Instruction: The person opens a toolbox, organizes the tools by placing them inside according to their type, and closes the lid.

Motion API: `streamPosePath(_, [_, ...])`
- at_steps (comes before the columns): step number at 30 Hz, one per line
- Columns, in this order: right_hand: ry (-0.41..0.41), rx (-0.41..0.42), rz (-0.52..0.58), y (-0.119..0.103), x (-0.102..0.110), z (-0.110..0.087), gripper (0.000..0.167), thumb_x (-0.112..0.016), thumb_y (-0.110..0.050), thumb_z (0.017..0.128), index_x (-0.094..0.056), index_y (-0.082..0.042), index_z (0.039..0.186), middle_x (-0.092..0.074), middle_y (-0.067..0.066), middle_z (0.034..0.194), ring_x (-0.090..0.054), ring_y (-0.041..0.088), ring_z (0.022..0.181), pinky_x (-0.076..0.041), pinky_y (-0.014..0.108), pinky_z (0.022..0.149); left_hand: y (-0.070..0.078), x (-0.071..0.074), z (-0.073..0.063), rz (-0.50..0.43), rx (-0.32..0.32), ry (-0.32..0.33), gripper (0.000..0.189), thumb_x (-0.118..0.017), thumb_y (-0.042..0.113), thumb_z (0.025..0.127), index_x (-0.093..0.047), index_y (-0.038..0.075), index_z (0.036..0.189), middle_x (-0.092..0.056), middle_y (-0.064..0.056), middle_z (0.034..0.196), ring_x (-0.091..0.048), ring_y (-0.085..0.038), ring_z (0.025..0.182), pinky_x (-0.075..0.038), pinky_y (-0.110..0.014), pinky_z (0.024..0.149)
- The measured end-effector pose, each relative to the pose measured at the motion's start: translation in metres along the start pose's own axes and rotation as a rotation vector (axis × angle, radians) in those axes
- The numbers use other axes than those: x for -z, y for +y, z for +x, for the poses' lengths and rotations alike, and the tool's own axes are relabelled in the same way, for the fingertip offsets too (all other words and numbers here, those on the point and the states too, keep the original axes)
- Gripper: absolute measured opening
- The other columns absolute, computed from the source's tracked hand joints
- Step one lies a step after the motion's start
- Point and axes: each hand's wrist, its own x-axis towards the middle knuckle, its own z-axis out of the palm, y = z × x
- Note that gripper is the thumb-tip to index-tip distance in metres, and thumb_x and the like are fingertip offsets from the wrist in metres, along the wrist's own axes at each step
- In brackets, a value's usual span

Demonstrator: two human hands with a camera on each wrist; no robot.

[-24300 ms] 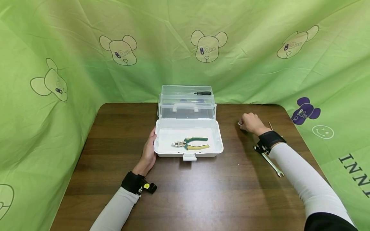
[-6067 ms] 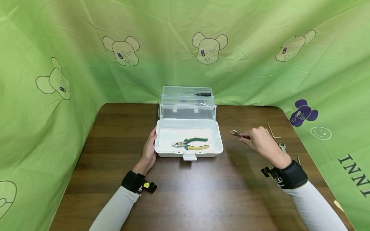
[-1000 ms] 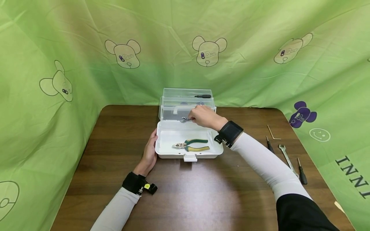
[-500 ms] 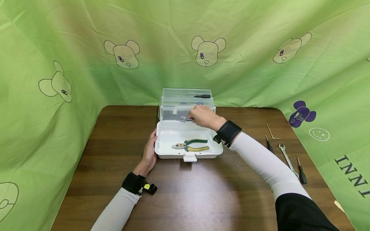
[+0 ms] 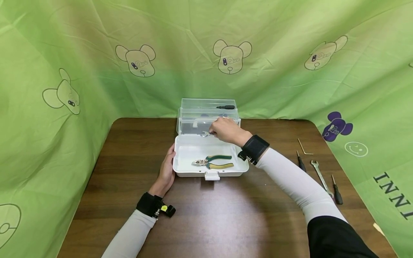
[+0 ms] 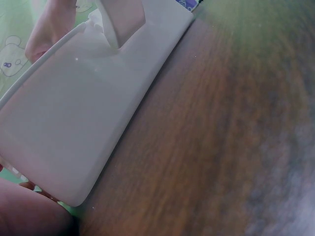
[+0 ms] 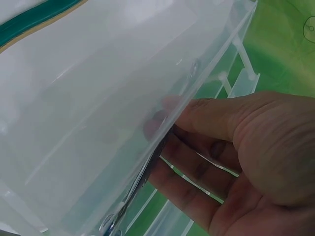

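A white toolbox [image 5: 193,173] stands with its clear lid and trays raised at the back. My left hand [image 5: 166,168] grips its left side, thumb at the rim. In the head view my right hand [image 5: 227,130] is over the lower clear tray [image 5: 187,126], pinching a small metal wrench [image 5: 205,134] whose open end points left. In the right wrist view the wrench [image 7: 142,172] lies along the tray wall, between thumb and fingers. Pliers [image 5: 219,161] with green and yellow handles lie in the box bottom. A black-handled screwdriver [image 5: 226,107] sits in the upper tray.
At the right of the brown table [image 5: 129,161] lie a hex key [image 5: 303,148], a screwdriver [image 5: 301,163], a longer wrench [image 5: 321,177] and another screwdriver [image 5: 337,193]. A green printed cloth [image 5: 180,57] hangs behind and at both sides.
Since about six seconds ago my right hand has carried the small wrench from above the table, right of the box, leftward to the clear tray. Over the last second it barely moves. My left hand stays put.
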Motion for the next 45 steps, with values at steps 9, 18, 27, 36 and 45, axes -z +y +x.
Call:
streamPosePath(9, [-0.01,-0.006,0.007,0.002,-0.002,0.0,0.037,-0.065,0.007,0.098,-0.053,-0.013,0.069,-0.033,-0.002,0.065,-0.03,0.015,0.066,-0.027,0.033,0.066,0.001,0.0,0.0,-0.003,-0.008,-0.006,0.058,-0.023,0.018,0.113,-0.016,0.006,0.17,-0.017,-0.011,0.176,-0.014,-0.024,0.16,-0.013,-0.046,0.129])
streamPosePath(18, [-0.047,-0.035,0.022,0.011,0.001,-0.003,0.035,-0.06,0.017,0.08,-0.044,-0.011,0.068,-0.024,-0.004,0.069,-0.028,0.014,0.065,-0.023,0.031,0.062,0.001,0.001,0.0,0.009,-0.003,-0.008,0.058,-0.023,0.018,0.113,-0.016,0.007,0.17,-0.016,-0.01,0.176,-0.014,-0.023,0.161,-0.013,-0.046,0.129])
streamPosePath(27, [-0.043,-0.039,0.009,0.015,0.005,-0.01,0.042,-0.065,0.013,0.082,-0.038,-0.016,0.069,-0.024,-0.004,0.07,-0.028,0.013,0.065,-0.022,0.03,0.06,0.003,0.0,-0.002,0.007,0.017,0.001,0.058,-0.024,0.018,0.114,-0.016,0.007,0.17,-0.015,-0.01,0.177,-0.013,-0.023,0.161,-0.013,-0.046,0.129])
streamPosePath(36, [-0.017,-0.041,0.004,0.014,0.012,-0.017,0.037,-0.071,0.007,0.084,-0.045,-0.014,0.069,-0.025,-0.005,0.068,-0.027,0.013,0.063,-0.021,0.03,0.059,0.003,-0.001,-0.002,0.011,-0.002,-0.009,0.058,-0.023,0.018,0.114,-0.016,0.006,0.17,-0.016,-0.01,0.176,-0.014,-0.023,0.161,-0.013,-0.046,0.129])
streamPosePath(45, [0.005,-0.051,0.017,0.015,0.017,-0.027,0.045,-0.071,0.003,0.086,-0.035,-0.018,0.069,-0.02,-0.006,0.069,-0.021,0.012,0.063,-0.02,0.03,0.059,0.003,-0.001,-0.002,-0.008,0.004,-0.004,0.058,-0.023,0.016,0.113,-0.016,0.006,0.17,-0.017,-0.011,0.176,-0.014,-0.023,0.16,-0.013,-0.045,0.128])
